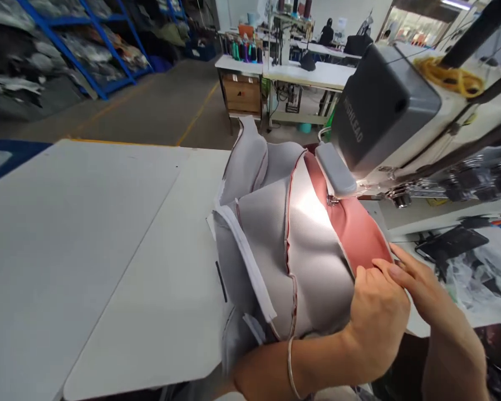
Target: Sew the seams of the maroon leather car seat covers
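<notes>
Fabric point(267, 234), edge point(378, 239) in left hand point(379, 309), right hand point(417, 284) alongside, bulk leftward

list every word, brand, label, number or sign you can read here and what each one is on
"HIGHLEAD": on the dark grey cover of the sewing machine.
Too small to read: the dark and reddish marks on the brown box under the far table.
Too small to read: any print on the small white tags above that box.
I can make out no other text or numbers.
</notes>
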A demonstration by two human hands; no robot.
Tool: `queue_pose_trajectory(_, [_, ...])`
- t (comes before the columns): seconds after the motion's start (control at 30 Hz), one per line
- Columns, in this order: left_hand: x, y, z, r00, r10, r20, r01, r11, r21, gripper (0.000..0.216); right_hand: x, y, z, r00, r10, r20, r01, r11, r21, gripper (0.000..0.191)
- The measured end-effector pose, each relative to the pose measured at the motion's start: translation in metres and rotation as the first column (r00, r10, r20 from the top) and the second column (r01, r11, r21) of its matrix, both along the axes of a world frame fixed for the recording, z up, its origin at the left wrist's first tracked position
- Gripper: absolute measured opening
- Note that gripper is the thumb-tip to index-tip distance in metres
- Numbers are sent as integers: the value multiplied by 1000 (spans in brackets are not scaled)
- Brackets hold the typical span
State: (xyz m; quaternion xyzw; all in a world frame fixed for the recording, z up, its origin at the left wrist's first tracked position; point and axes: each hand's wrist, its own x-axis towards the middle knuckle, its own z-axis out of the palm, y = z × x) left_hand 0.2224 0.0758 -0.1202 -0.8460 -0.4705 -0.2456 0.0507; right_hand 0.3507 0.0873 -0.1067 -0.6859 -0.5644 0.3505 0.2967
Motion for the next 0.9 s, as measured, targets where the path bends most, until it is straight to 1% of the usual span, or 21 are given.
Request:
queue_pose_trajectory(0.1, [-7, -1, 1, 998, 1, 58, -3, 999, 34, 40, -8, 11, 10, 993, 3, 119, 2, 999, -35, 44])
queue_pose_trajectory(0.13, [-10, -2, 1, 998, -2, 60, 0, 999, 36, 43, -11, 14, 13, 987, 16, 162, -9, 999, -40, 42])
queue_pose_trajectory(0.23, [-16, -2, 1, 999, -14, 35, 14, 1000, 9, 48, -17, 20, 19, 950, 63, 305, -53, 998, -41, 41])
queue_pose_trajectory(0.3, [-19, -2, 1, 1000, -21, 22, 22, 1000, -14, 49, -19, 21, 21, 923, 72, 378, -72, 997, -12, 40])
queue_pose_trajectory(0.47, [-23, 1, -2, 999, -35, -2, 35, 999, 13, 51, -23, 21, 21, 887, 64, 457, -106, 992, 65, 40])
queue_pose_trajectory(0.57, [-26, 0, -7, 999, -30, -25, 31, 999, 34, 48, -25, 21, 16, 896, 41, 443, -94, 991, 98, 36])
queue_pose_trajectory(0.63, [-29, 0, -10, 1000, -12, -20, 12, 999, 36, 44, -24, 21, 12, 920, 28, 391, -76, 991, 108, 35])
queue_pose_trajectory(0.67, [-31, 0, -10, 1000, -4, -6, 4, 999, 32, 42, -22, 21, 10, 939, 23, 344, -61, 993, 101, 34])
queue_pose_trajectory(0.73, [-36, 2, -10, 999, 11, 36, -11, 1000, -6, 34, -15, 19, 4, 983, 33, 182, -44, 997, 58, 35])
queue_pose_trajectory(0.8, [-45, 7, -6, 996, 41, 80, -35, 997, -70, 27, -3, 15, -4, 999, 31, 22, -31, 999, 21, 45])
queue_pose_trajectory(0.83, [-50, 11, -4, 993, 65, 101, -54, 993, -106, 29, 5, 12, -9, 1000, 5, 14, -5, 1000, 25, 48])
queue_pose_trajectory(0.87, [-57, 16, -1, 988, 92, 122, -74, 987, -142, 33, 15, 9, -14, 996, -43, 73, 40, 998, 44, 46])
queue_pose_trajectory(0.9, [-64, 21, 2, 983, 120, 141, -93, 979, -183, 36, 26, 6, -20, 977, -98, 190, 87, 994, 66, 43])
